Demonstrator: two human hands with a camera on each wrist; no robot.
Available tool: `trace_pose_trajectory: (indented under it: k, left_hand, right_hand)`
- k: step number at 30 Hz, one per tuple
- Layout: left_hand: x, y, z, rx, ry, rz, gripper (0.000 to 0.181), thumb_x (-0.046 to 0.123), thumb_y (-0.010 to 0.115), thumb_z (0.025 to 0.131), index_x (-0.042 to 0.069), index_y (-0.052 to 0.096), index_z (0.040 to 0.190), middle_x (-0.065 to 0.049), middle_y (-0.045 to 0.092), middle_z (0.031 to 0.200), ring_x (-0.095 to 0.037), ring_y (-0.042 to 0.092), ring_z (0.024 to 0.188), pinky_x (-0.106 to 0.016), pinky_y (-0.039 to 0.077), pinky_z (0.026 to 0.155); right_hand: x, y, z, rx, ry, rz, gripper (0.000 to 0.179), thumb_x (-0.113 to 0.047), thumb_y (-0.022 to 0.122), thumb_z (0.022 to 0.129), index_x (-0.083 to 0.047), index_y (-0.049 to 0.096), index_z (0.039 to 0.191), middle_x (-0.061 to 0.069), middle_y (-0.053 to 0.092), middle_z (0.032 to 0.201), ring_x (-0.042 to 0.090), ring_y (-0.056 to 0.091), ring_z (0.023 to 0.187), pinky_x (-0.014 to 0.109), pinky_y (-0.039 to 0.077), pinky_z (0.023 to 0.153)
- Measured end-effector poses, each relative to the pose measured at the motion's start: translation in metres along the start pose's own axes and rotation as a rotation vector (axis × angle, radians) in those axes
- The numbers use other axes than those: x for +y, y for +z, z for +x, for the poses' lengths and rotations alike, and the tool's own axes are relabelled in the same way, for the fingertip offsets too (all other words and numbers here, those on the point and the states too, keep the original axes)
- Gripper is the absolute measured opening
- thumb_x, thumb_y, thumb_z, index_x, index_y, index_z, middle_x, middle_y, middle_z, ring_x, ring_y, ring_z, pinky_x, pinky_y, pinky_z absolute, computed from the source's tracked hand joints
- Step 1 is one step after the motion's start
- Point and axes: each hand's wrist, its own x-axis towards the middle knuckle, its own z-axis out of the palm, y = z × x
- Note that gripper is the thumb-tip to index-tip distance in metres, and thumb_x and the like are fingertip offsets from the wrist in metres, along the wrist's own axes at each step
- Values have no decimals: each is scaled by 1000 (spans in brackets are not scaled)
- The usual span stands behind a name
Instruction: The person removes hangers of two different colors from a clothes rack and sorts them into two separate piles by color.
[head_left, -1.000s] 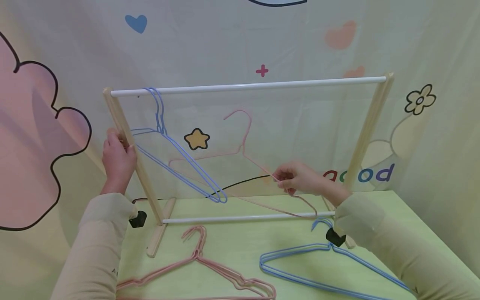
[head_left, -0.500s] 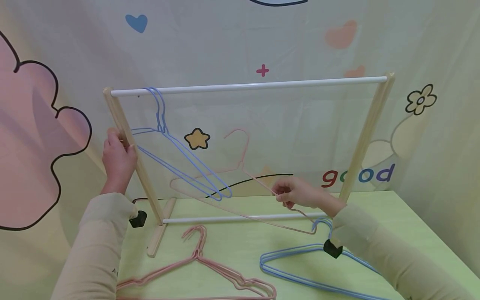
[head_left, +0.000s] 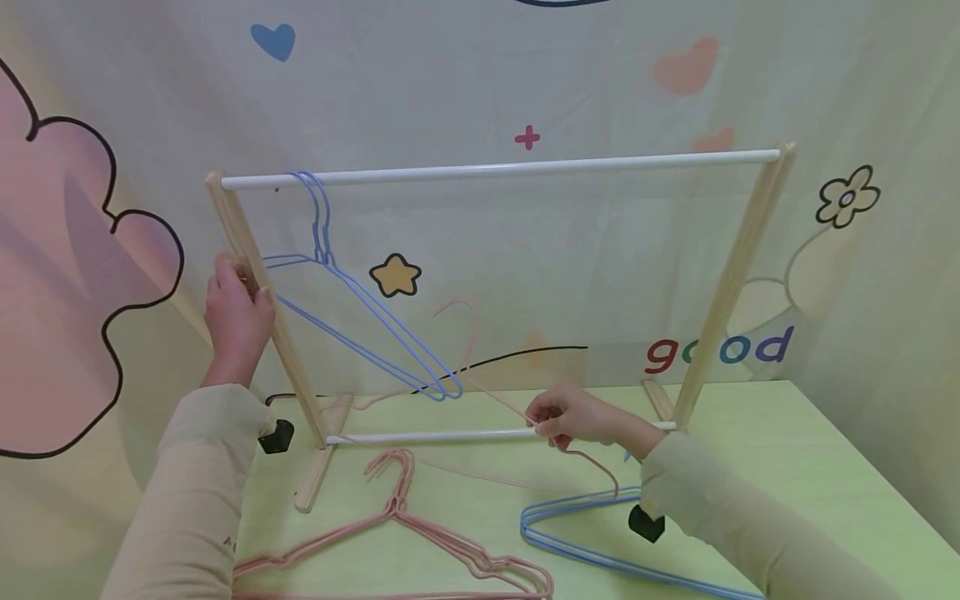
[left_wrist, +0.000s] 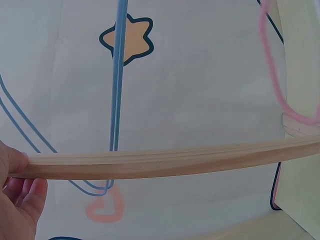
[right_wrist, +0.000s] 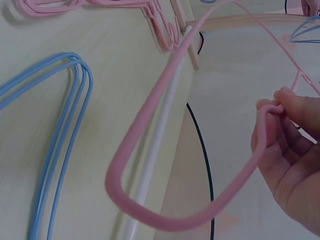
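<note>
My left hand (head_left: 238,321) grips the left wooden post (left_wrist: 150,165) of a small clothes rack, thumb on one side and fingers on the other. A pink hanger (right_wrist: 142,112) is pinched by its shoulder in my right hand (head_left: 573,417); its hook points up and left, below the rack's upper white bar (head_left: 495,170). Two blue hangers (head_left: 371,308) hang from that bar at its left end. On the table, several pink hangers (head_left: 435,537) lie stacked at the front, and blue hangers (head_left: 577,546) lie at the right, partly behind my right sleeve.
The rack's right post (head_left: 731,292) and lower white bar (head_left: 435,436) frame the space behind the hangers. A pale green table (head_left: 810,467) carries everything. Behind it hangs a printed curtain (head_left: 585,92). A black cable (right_wrist: 202,145) runs along the table's back edge.
My right hand has lowered the pink hanger and drawn it slightly left, from beneath the upper bar down to the lower bar. The left hand stays on the post.
</note>
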Motion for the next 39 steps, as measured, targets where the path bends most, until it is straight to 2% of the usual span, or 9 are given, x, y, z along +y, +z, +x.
trace_pose_trajectory:
  k: [17,24,29,39]
  left_hand:
    - [0,-1,0,7,8,3,28,7,45,88,0,33,112,-23,44,107,-37,44,98,-49,36,83]
    - [1,-1,0,2,6,0,27,8,44,88,0,32,110,-23,44,107,-37,44,98,-48,38,82]
    - [2,-1,1,-10,-8,-9,27,8,44,88,1,32,111,-22,44,108,-36,44,99,-48,39,82]
    - [4,-3,-1,-29,-29,-6,28,8,44,89,2,32,113,-22,44,110,-36,45,100,-48,42,82]
  right_hand:
    - [15,46,21,-132,5,84,7,2,51,84,4,58,82,2,47,60,10,44,48,20,40,45]
    - [21,68,29,-176,13,105,11,5,51,83,5,61,87,2,49,59,10,45,47,21,41,45]
    - [24,83,35,-188,38,114,12,3,53,82,3,63,88,2,51,58,10,47,47,23,43,46]
    - [33,113,43,-198,85,168,15,6,53,81,10,62,93,1,49,57,10,45,46,22,41,44]
